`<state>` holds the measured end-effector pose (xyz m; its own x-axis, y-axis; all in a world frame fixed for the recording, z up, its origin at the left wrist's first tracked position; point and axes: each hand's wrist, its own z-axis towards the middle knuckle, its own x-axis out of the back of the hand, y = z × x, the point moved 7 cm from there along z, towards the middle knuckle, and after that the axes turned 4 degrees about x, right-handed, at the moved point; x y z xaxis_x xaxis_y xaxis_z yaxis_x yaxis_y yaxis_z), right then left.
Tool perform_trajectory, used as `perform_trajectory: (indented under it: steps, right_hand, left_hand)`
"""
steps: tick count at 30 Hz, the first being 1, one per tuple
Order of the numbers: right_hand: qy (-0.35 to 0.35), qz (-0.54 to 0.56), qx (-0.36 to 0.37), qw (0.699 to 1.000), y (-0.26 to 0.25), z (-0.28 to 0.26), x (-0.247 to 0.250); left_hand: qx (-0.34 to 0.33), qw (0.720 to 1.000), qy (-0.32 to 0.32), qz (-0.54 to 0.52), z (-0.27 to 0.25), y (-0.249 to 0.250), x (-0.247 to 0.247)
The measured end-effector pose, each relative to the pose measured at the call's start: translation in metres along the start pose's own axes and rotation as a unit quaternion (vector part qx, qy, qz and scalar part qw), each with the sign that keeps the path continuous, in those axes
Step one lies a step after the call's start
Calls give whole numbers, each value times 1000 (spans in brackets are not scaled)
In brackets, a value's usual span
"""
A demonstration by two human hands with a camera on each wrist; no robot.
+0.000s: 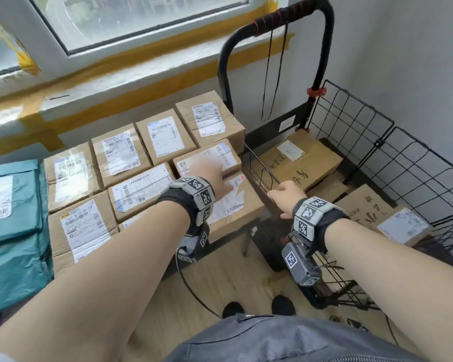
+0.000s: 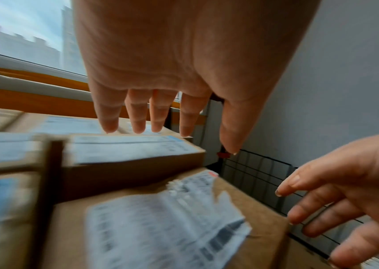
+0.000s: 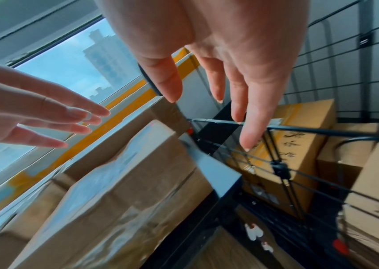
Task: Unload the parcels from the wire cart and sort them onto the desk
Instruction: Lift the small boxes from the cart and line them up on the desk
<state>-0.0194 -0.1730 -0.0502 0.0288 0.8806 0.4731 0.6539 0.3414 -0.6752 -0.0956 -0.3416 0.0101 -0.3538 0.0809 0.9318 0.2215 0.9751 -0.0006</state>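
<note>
Hovering over blurred, unreadable shipping labels [image 1: 233, 199], both hands empty: left hand [image 1: 215, 176] and right hand [image 1: 285, 195], fingers spread.

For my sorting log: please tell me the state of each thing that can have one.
Left hand: open, holds nothing, above the desk boxes.
Right hand: open, holds nothing, at the cart's edge.
Wire cart: partly loaded, boxes inside.
Desk boxes: closed, labels up, in rows.
Green mail bags: sealed, stacked at the left.
Window: closed.

Right hand [image 3: 218, 54] fingers spread above wire cart [image 3: 322, 131] rim, parcels [image 3: 298, 145] inside
</note>
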Motion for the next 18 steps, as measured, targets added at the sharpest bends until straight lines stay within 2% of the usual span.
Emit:
perform_trajectory:
  steps: [11, 18]
  right_hand:
    - [125, 69, -68, 987, 83, -26, 109]
    - [187, 92, -100, 973, 147, -38, 203]
  left_hand:
    - [-156, 987, -20, 32, 2, 147, -6]
    - [-192, 980, -47, 25, -7, 259, -3]
